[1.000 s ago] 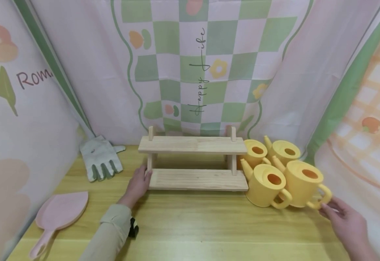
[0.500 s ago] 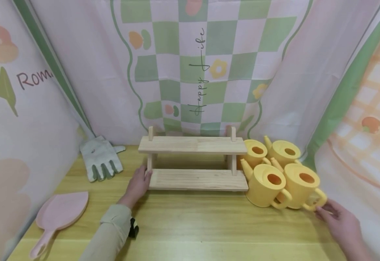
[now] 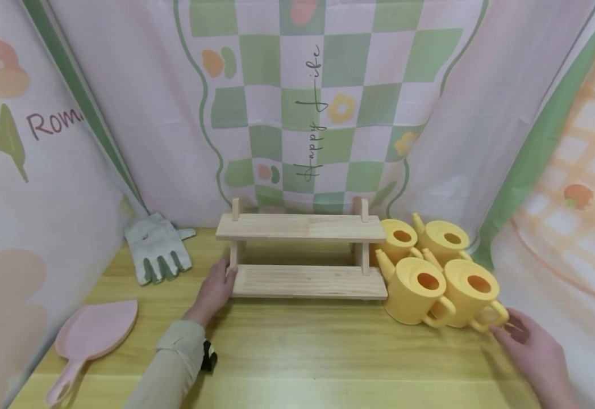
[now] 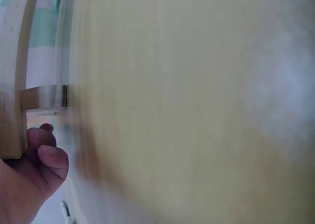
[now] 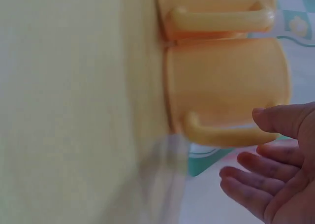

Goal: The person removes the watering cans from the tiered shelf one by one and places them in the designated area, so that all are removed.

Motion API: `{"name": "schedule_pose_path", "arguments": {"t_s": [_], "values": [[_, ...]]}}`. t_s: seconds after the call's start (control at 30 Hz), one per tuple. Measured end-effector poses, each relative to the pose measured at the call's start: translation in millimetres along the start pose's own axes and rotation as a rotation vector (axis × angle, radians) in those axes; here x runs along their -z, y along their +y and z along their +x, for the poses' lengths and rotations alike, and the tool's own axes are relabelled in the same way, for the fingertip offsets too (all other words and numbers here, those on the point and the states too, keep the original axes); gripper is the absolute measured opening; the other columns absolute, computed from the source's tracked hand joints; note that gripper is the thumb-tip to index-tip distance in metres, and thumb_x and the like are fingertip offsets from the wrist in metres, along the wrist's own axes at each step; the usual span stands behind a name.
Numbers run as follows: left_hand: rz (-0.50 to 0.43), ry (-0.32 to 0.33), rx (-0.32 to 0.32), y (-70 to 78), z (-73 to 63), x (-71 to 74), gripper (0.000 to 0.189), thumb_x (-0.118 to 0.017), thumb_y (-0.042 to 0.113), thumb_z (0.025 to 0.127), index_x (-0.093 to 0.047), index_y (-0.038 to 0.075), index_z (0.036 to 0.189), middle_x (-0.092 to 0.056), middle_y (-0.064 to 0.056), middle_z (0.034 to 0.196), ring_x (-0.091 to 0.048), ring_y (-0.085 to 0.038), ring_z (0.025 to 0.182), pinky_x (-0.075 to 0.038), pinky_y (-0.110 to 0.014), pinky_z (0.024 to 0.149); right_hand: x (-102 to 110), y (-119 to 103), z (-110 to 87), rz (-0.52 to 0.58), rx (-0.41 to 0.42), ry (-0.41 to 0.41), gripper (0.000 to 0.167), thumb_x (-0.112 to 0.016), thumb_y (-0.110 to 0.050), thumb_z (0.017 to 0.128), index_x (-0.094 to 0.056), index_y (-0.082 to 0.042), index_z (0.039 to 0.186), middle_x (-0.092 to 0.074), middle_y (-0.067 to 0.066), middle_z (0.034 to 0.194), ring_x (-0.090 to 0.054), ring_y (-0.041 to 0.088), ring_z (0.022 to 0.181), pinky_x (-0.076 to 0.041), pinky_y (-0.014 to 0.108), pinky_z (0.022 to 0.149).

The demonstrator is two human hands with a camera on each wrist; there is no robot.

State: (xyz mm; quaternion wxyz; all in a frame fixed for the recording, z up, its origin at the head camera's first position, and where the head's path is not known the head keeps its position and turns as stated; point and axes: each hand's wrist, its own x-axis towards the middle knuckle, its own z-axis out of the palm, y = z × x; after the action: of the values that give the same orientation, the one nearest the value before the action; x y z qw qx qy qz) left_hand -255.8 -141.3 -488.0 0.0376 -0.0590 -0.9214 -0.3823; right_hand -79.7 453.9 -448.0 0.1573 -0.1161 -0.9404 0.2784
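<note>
At the left end of a two-tier wooden shelf [image 3: 310,281], my left hand [image 3: 217,288] grips the lower board. In the left wrist view the curled fingertips [image 4: 53,156] show at the board's edge. Several yellow watering cans stand bunched at the shelf's right end. My right hand [image 3: 535,346] is at the handle of the front right watering can [image 3: 468,298]. The right wrist view shows the thumb [image 5: 278,119] overlapping this handle [image 5: 226,137], with the other fingers spread loosely on its far side, not closed round it.
Beside that can stands the front left watering can [image 3: 413,298], its spout close to the shelf. Two more, a back left can [image 3: 398,236] and a back right can [image 3: 445,238], stand behind. A work glove [image 3: 159,250] and a pink dustpan [image 3: 95,332] lie at left.
The front right watering can has shifted left against its neighbour, with my right hand following. The right fingers have loosened from its handle. My left hand and the shelf have stayed put.
</note>
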Motion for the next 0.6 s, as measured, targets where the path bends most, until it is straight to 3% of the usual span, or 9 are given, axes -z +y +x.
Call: {"name": "schedule_pose_path", "arguments": {"t_s": [0.07,0.1,0.13,0.2,0.3,0.33,0.47,0.5,0.6], "values": [[0.004,-0.005,0.001,-1.2,0.3,0.5,0.045,-0.039,0.033,0.105,-0.043,0.000,0.136,-0.048,-0.028,0.131,-0.050,-0.042,0.118,-0.041,-0.059,0.098,2.7,-8.8,-2.7,0.000,-0.021,0.027,0.060,-0.065,-0.032,0.095,-0.046,0.004,0.139,-0.052,0.032,0.129,-0.052,-0.016,0.088,-0.044,0.024,0.094],[0.008,-0.007,0.002,-2.3,0.5,0.7,0.045,-0.039,0.034,0.105,-0.043,0.001,0.136,-0.048,-0.027,0.131,-0.050,-0.042,0.118,-0.041,-0.059,0.098,3.5,-15.7,-4.2,0.009,-0.033,0.049,0.060,-0.063,-0.033,0.095,-0.045,0.002,0.140,-0.051,0.030,0.132,-0.050,-0.017,0.093,-0.041,0.026,0.100],[0.013,-0.007,0.002,-3.1,0.4,1.4,0.045,-0.039,0.034,0.105,-0.043,0.001,0.136,-0.048,-0.028,0.131,-0.050,-0.042,0.118,-0.041,-0.059,0.098,3.7,-23.2,-5.4,0.017,-0.043,0.081,0.058,-0.063,-0.035,0.095,-0.047,0.000,0.140,-0.054,0.018,0.136,-0.049,-0.018,0.097,-0.038,0.015,0.097],[0.029,-0.007,0.007,-3.9,0.2,2.7,0.046,-0.038,0.034,0.105,-0.043,0.000,0.137,-0.049,-0.028,0.130,-0.051,-0.042,0.116,-0.042,-0.059,0.096,4.1,-43.2,-7.6,0.055,-0.086,0.130,0.056,-0.062,-0.036,0.095,-0.050,-0.006,0.140,-0.052,0.004,0.139,-0.042,-0.021,0.104,-0.028,0.021,0.109],[0.067,-0.003,0.020,-3.8,-0.1,4.8,0.048,-0.037,0.035,0.105,-0.043,0.001,0.139,-0.048,-0.027,0.129,-0.053,-0.042,0.112,-0.044,-0.057,0.093,3.4,-76.3,-8.1,0.146,-0.123,0.215,0.046,-0.065,-0.034,0.094,-0.060,-0.012,0.133,-0.053,-0.018,0.127,-0.032,-0.031,0.087,-0.028,0.007,0.100],[0.081,0.000,0.020,-2.9,0.0,5.7,0.049,-0.038,0.035,0.106,-0.042,0.001,0.140,-0.047,-0.027,0.130,-0.053,-0.042,0.112,-0.044,-0.057,0.092,2.9,-86.6,-7.6,0.183,-0.123,0.231,0.042,-0.066,-0.033,0.093,-0.063,-0.012,0.130,-0.053,-0.024,0.122,-0.036,-0.030,0.088,-0.030,0.005,0.097],[0.144,0.020,0.012,1.4,2.0,8.5,0.052,-0.040,0.035,0.105,-0.042,0.001,0.144,-0.041,-0.027,0.136,-0.050,-0.042,0.118,-0.044,-0.056,0.096,-0.8,-120.5,-4.3,0.249,-0.026,0.233,0.036,-0.068,-0.028,0.093,-0.067,-0.012,0.125,-0.060,-0.021,0.121,-0.044,-0.025,0.095,-0.034,-0.001,0.085],[0.159,0.026,0.006,2.8,2.4,9.1,0.052,-0.040,0.035,0.105,-0.042,0.001,0.144,-0.040,-0.026,0.138,-0.048,-0.042,0.121,-0.043,-0.056,0.097,-2.5,-127.5,-3.9,0.247,0.013,0.215,0.036,-0.067,-0.027,0.093,-0.067,-0.011,0.125,-0.062,-0.014,0.124,-0.047,-0.022,0.098,-0.035,-0.001,0.084],[0.177,0.051,-0.029,8.5,1.3,11.6,0.051,-0.045,0.032,0.104,-0.043,-0.003,0.142,-0.041,-0.027,0.138,-0.046,-0.042,0.124,-0.042,-0.057,0.099,-9.6,-145.2,-0.9,0.205,0.123,0.156,0.037,-0.064,-0.028,0.096,-0.064,-0.008,0.127,-0.061,0.013,0.129,-0.058,0.008,0.115,-0.048,0.025,0.096]]}}
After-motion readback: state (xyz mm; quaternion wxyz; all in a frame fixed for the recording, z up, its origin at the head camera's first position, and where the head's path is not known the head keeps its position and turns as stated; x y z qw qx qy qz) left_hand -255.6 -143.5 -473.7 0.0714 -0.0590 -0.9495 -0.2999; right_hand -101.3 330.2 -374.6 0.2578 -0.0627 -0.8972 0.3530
